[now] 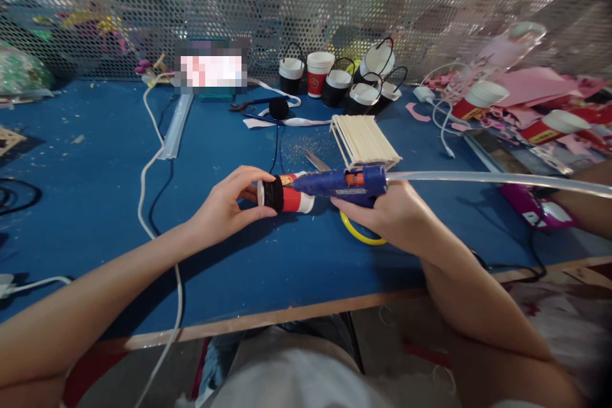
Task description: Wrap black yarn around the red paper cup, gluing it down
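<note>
My left hand [228, 204] holds a small red and white paper cup [291, 196] lying on its side above the blue table [95, 204]; a black band wraps the cup near its base. My right hand [389, 213] grips a blue glue gun [344, 182], its nozzle touching the cup by the black band. A long clear glue stick [497, 180] sticks out of the gun's back to the right. A yellow ring [358, 236] shows under my right hand.
A stack of pale wooden sticks [364, 140] lies just behind the gun, scissors [316, 160] beside it. Several cups with black handles [354, 80] stand at the back by the mesh wall. White cables [153, 159] cross the left. Pink paper scraps [530, 92] and another person's arm [586, 197] are at right.
</note>
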A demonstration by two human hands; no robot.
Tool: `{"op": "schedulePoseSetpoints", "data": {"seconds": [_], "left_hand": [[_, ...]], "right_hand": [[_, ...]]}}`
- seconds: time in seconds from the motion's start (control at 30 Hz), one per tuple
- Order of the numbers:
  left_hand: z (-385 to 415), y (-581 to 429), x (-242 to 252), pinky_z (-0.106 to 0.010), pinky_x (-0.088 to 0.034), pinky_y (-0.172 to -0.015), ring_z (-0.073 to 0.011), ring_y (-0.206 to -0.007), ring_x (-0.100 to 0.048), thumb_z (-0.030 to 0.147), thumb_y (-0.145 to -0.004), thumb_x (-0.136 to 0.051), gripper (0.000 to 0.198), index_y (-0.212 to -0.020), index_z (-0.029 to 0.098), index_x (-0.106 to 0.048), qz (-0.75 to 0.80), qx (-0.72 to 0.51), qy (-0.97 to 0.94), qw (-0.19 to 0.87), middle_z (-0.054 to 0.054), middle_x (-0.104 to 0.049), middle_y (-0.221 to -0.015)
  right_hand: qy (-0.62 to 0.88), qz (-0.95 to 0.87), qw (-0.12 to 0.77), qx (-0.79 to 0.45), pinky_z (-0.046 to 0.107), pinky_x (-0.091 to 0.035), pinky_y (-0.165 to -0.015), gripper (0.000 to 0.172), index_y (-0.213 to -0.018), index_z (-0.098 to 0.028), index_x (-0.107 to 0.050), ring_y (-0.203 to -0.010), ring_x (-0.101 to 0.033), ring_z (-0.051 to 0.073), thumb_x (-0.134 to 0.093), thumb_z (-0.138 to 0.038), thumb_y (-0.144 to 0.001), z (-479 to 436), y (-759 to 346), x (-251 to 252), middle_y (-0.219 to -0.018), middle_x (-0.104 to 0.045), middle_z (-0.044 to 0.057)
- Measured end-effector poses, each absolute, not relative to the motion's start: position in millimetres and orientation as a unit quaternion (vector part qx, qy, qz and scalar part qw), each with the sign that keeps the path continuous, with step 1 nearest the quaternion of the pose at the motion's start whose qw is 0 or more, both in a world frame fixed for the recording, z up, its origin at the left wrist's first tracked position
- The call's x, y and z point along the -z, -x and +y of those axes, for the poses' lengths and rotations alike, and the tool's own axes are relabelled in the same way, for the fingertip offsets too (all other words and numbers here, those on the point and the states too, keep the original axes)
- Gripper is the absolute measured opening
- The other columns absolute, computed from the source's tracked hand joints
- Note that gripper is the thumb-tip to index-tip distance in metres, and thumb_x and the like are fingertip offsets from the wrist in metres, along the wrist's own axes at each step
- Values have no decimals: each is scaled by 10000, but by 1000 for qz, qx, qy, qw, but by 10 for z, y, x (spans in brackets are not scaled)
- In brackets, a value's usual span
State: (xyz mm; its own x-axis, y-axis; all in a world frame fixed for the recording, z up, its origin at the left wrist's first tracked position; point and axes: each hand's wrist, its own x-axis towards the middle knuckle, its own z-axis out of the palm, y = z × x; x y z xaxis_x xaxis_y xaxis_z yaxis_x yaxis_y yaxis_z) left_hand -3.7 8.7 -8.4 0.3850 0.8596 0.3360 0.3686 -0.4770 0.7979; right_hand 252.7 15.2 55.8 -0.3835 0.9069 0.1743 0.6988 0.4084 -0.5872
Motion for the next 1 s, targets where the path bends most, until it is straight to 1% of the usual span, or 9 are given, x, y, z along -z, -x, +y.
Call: {"op": "schedulePoseSetpoints", "data": {"seconds": [0.07, 0.23, 0.37, 0.53, 0.67, 0.87, 1.0], "left_hand": [[92, 39, 95, -313, -562, -749, -118, -784, -597, 277, -736, -692, 416, -1110, 212, -522, 412, -383, -755, 338, -71, -495, -1116], [96, 28, 81, -288, -561, -709, -113, -754, -609, 280, -730, -693, 431, -1106, 187, -504, 441, -377, -716, 388, -59, -528, -1064], [89, 16, 49, -277, -558, -694, -107, -734, -607, 279, -730, -687, 425, -1097, 172, -502, 456, -373, -702, 400, -60, -542, -1057], [96, 26, 63, -293, -557, -709, -114, -746, -606, 276, -722, -696, 430, -1098, 178, -510, 443, -385, -717, 376, -62, -530, -1066], [107, 38, 79, -307, -556, -733, -115, -757, -607, 272, -726, -696, 426, -1102, 182, -516, 434, -394, -728, 356, -59, -513, -1073], [111, 37, 77, -315, -559, -730, -126, -763, -619, 272, -724, -697, 438, -1107, 171, -509, 441, -397, -721, 358, -62, -524, -1064], [116, 32, 71, -313, -560, -724, -125, -754, -621, 264, -720, -700, 444, -1108, 170, -507, 442, -397, -719, 361, -61, -528, -1057]], "right_hand": [[508, -803, 234, -208, 265, -414, -517, 110, -735, -184, -660, -512, -492, 135, -590, -268, -725, 145, -2526, -565, -501, -520, 4], [531, -805, 197, -174, 262, -360, -461, 115, -717, -169, -656, -444, -432, 116, -615, -275, -700, 124, -2519, -574, -468, -497, -4], [548, -802, 168, -168, 264, -366, -471, 121, -744, -163, -663, -458, -458, 125, -614, -261, -695, 113, -2503, -598, -480, -512, -3], [532, -804, 193, -182, 256, -386, -478, 131, -751, -165, -667, -469, -478, 120, -607, -274, -708, 117, -2516, -588, -519, -561, 6], [504, -816, 208, -194, 251, -410, -508, 156, -744, -183, -679, -519, -524, 127, -595, -313, -724, 126, -2549, -560, -571, -603, 11], [481, -818, 222, -224, 260, -441, -545, 169, -751, -197, -679, -589, -574, 147, -574, -330, -744, 144, -2567, -523, -672, -657, 27], [497, -817, 214, -199, 260, -412, -518, 173, -741, -193, -680, -559, -557, 144, -592, -342, -730, 153, -2568, -496, -640, -643, 28]]}}
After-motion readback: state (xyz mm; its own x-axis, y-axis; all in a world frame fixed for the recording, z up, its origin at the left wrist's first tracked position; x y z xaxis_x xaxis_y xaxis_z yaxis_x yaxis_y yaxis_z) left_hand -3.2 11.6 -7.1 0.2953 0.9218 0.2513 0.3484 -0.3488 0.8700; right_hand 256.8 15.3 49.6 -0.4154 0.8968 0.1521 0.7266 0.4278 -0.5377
